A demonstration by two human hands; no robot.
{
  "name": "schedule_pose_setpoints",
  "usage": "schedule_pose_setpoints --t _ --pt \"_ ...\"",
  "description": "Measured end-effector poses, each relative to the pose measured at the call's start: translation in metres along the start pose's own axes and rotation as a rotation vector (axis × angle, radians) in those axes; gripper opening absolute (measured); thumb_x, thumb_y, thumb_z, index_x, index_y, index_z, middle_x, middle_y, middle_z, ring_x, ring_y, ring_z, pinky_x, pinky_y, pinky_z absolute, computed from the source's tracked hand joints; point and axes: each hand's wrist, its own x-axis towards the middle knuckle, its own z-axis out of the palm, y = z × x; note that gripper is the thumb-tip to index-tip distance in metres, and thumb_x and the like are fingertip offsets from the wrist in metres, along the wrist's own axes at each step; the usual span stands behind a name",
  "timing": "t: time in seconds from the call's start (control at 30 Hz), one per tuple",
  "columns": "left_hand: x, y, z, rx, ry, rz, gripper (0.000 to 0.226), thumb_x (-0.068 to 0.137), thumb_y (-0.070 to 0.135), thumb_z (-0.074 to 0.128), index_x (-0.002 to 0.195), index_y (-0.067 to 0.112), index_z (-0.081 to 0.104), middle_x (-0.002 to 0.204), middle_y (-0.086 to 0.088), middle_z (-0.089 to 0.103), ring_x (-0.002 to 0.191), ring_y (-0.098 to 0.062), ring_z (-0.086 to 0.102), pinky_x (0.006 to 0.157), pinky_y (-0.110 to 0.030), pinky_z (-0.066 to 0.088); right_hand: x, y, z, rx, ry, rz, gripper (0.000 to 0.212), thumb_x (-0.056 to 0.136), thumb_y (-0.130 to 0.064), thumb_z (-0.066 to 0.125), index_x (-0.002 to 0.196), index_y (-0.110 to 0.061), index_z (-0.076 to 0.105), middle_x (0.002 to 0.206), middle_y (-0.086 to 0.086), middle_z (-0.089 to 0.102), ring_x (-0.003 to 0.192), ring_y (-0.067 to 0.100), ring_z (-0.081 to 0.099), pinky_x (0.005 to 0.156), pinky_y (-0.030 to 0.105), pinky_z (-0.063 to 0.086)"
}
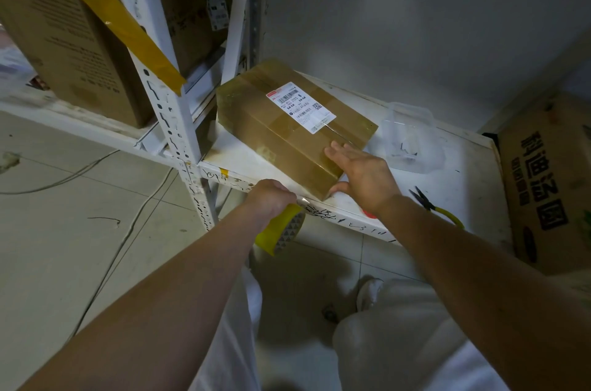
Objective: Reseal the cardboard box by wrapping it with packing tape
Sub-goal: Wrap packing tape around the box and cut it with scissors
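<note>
A brown cardboard box with a white shipping label lies flat on the white table, wrapped in glossy tape. My right hand rests palm-down on the box's near corner, fingers spread, thumb under the edge. My left hand is below the table's front edge, closed around a yellow packing tape roll; a thin clear strip runs from the roll toward the box's near corner.
A white metal shelf post stands left of the box, with large cartons on the shelf. A clear plastic tub and yellow-handled pliers lie on the table. A printed carton stands at right. Cables cross the tiled floor.
</note>
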Motion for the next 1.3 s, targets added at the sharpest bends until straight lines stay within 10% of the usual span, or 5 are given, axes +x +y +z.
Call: schedule_pose_setpoints --t 0.67,1.07,1.3 --pt "-0.012 0.011 0.006 -0.012 0.006 0.031 0.017 0.083 0.016 0.069 0.099 0.009 0.067 0.090 -0.006 0.060 0.079 -0.020 0.054 0.068 -0.024 0.042 -0.002 0.003 -0.020 0.014 -0.122 -0.025 0.089 0.078 -0.071 0.052 0.150 -0.025 0.027 0.158 -0.004 0.023 0.144 0.015 0.024 0.113 0.035 0.028" --pt "-0.018 0.016 0.002 0.003 0.006 0.045 0.016 0.083 0.015 0.068 0.098 0.009 0.066 0.092 -0.007 0.060 0.076 -0.018 0.053 0.071 -0.025 0.041 0.006 0.013 -0.021 -0.034 -0.119 -0.106 0.060 0.094 -0.020 0.061 0.147 -0.026 0.033 0.153 0.002 0.036 0.135 0.023 0.043 0.109 0.034 0.039" --pt "-0.026 0.024 0.003 -0.013 -0.015 0.051 0.016 0.081 0.016 0.071 0.093 0.012 0.063 0.077 0.000 0.056 0.065 -0.010 0.048 0.058 -0.020 0.039 0.004 0.007 -0.032 -0.024 -0.141 -0.087 0.073 0.086 -0.061 0.054 0.146 -0.024 0.037 0.154 -0.002 0.033 0.137 0.021 0.039 0.108 0.039 0.036"
